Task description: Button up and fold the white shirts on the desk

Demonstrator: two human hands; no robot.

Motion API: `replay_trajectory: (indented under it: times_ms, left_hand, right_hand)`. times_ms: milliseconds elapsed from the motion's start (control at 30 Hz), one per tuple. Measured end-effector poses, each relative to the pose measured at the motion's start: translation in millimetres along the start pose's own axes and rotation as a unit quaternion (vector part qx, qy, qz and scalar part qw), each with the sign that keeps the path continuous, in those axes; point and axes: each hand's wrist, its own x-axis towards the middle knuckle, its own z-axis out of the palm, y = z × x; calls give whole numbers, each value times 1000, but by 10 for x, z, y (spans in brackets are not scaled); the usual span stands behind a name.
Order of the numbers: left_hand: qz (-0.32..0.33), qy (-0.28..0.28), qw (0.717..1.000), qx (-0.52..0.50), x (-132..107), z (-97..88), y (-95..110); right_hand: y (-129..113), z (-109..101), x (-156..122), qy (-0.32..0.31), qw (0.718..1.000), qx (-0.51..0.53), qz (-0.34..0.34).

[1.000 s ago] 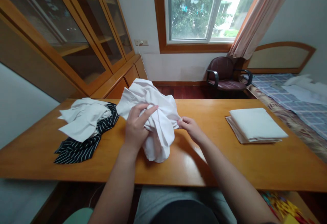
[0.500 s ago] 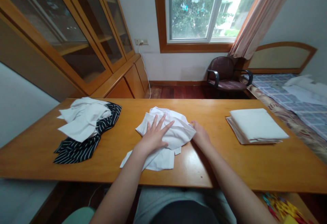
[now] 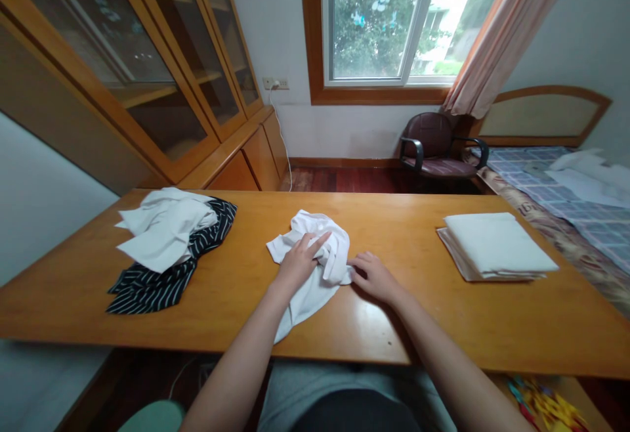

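Note:
A crumpled white garment (image 3: pixel 319 248) lies in the middle of the wooden table (image 3: pixel 423 327). My left hand (image 3: pixel 298 262) rests on its left part, fingers curled into the cloth and gathering it. My right hand (image 3: pixel 373 276) lies at the garment's right edge, fingers bent and pinching the fabric there. A lower flap of the cloth hangs toward the table's near edge.
A heap of white cloths on a black striped garment (image 3: pixel 167 248) sits at the table's left. A folded stack of white and beige cloth (image 3: pixel 495 251) lies at the right. Behind stand a glass-door cabinet (image 3: pixel 147 71), a chair (image 3: pixel 436 146) and a bed (image 3: pixel 566 182).
The white garment was held up a second ago, then laid flat under my spread left hand. Now both hands have bunched it into a smaller heap.

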Motion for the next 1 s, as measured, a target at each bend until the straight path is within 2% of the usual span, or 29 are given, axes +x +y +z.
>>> replay_trajectory:
  times_ms: [100,200,267,333,433,533,600,633,700,733,833,867,933,1000]
  left_hand:
    - [-27,33,999,-10,-86,-108,-181]
    - [-50,97,994,7,-199,-390,-416]
    - [-59,161,985,31,-280,-696,-588]
    - [-57,236,968,61,-356,-1079,-757]
    - [-72,351,928,105,-437,-1704,-994]
    - [-110,404,896,146,-443,-2211,-1249]
    - [-134,425,880,162,-407,-2383,-1473]
    - [-148,419,880,168,-385,-2405,-1605]
    - [-182,400,883,166,-349,-2319,-1892]
    - [-207,369,891,165,-342,-2222,-2034]
    - [-274,224,924,144,-378,-1835,-2370]
    - [-282,212,925,142,-405,-1714,-2437]
    - [-284,226,919,150,-468,-1541,-2505]
    - [-276,237,918,161,-529,-1477,-2512]
  right_hand:
    - [20,-17,-34,28,997,77,14]
    - [37,-27,-50,53,990,120,44]
    - [43,-20,-52,57,989,126,50]
    - [54,-3,-50,55,990,121,45]
    - [86,35,-42,56,992,110,29]
    - [123,73,-36,62,993,102,20]
    - [140,92,-34,66,993,98,16]
    - [143,98,-35,67,993,97,15]
    - [143,103,-38,69,993,94,15]
    - [140,102,-40,70,993,93,15]
    - [131,96,-44,73,994,86,12]
    - [131,95,-45,75,994,83,10]
    - [136,98,-43,77,994,78,6]
    - [147,108,-41,79,994,73,4]
